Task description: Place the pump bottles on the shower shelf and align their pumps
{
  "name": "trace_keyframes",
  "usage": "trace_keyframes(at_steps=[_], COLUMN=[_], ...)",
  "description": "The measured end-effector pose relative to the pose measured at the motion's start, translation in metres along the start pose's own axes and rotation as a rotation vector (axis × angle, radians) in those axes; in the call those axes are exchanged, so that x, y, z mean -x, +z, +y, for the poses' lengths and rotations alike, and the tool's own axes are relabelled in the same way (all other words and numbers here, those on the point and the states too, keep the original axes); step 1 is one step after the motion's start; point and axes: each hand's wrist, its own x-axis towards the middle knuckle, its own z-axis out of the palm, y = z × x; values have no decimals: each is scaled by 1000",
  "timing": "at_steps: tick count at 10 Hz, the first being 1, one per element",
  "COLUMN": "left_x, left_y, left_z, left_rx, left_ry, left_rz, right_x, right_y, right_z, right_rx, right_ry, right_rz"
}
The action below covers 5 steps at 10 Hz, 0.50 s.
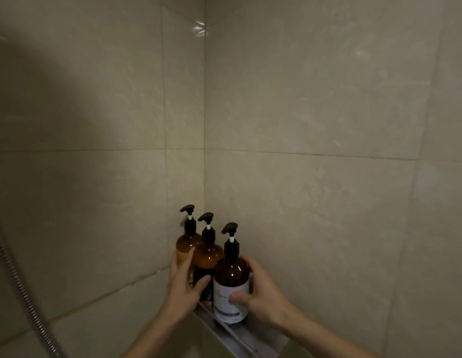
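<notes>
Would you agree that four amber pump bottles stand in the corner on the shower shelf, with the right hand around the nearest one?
Not quite: the head view shows three amber pump bottles, not four. They do stand in the corner on the shower shelf, and the right hand is around the nearest one.

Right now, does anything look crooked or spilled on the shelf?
Nothing stands out. All three pump bottles stand upright on the shower shelf, pumps pointing left. The left hand holds the two rear bottles; the right hand holds the front bottle.
</notes>
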Motion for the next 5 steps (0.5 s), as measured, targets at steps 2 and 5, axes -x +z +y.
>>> trace_keyframes(at_steps=[2,5], left_x=[-2,4], left_y=[-3,-46], left_z=[-4,35], left_rx=[-82,-38], left_ry=[-36,10], left_rz=[-34,203], right_x=[3,28], right_y=[4,17], right_z=[-7,-39], right_rx=[-7,167], right_ry=[-25,-242], right_rz=[-11,356])
